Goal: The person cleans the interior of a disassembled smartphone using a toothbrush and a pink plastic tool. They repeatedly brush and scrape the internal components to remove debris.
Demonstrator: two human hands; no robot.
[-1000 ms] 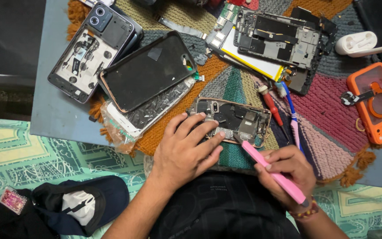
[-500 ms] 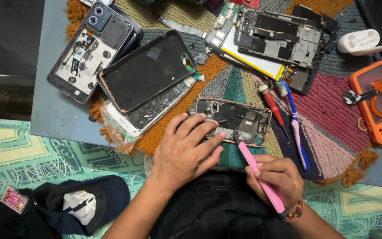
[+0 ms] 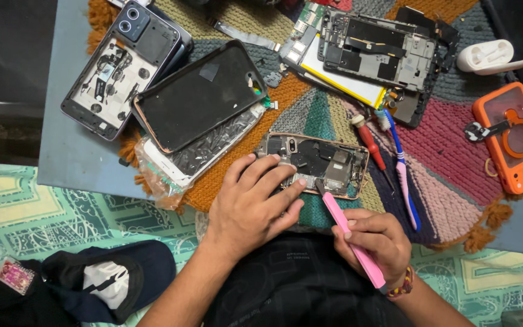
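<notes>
Pressing down flat, the left hand (image 3: 250, 206) is resting open fingers on the opened phone (image 3: 316, 163), gripping nothing. The right hand (image 3: 375, 239), just below the phone, is closed around a pink tool (image 3: 351, 239). A moment ago the tool was lying lower; now its tip is touching the phone's bottom edge, so the poking looks to be starting. A red screwdriver (image 3: 367, 140) and blue toothbrush (image 3: 402, 169) are lying right of the phone.
</notes>
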